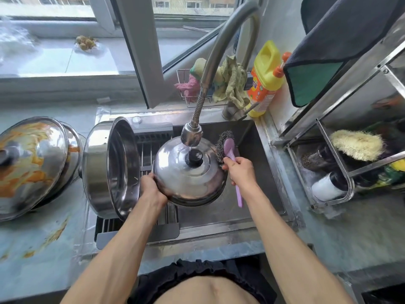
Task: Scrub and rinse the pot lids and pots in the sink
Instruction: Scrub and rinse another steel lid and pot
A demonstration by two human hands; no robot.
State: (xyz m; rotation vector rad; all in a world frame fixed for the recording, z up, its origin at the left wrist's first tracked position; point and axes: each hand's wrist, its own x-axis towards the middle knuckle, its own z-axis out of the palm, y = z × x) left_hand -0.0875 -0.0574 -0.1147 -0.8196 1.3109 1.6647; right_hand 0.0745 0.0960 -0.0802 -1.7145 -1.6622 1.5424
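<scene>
A domed steel pot lid (186, 178) with a black knob is held over the sink (258, 150), tilted toward me. Water runs from the faucet head (191, 133) onto the knob. My left hand (151, 186) grips the lid's left rim. My right hand (240, 172) holds a purple-handled steel-wool scrubber (228, 148), its wire head at the lid's upper right edge. A large steel pot (111, 170) lies on its side on the drain rack left of the lid. A dirty lid (28, 163) with orange stains covers another pot on the left counter.
A yellow detergent bottle (265, 80) and cloths in a wire basket (190, 84) stand behind the sink. A metal rack (328, 163) with brushes and a dark towel (341, 40) is at the right. Orange stains mark the left counter (54, 235).
</scene>
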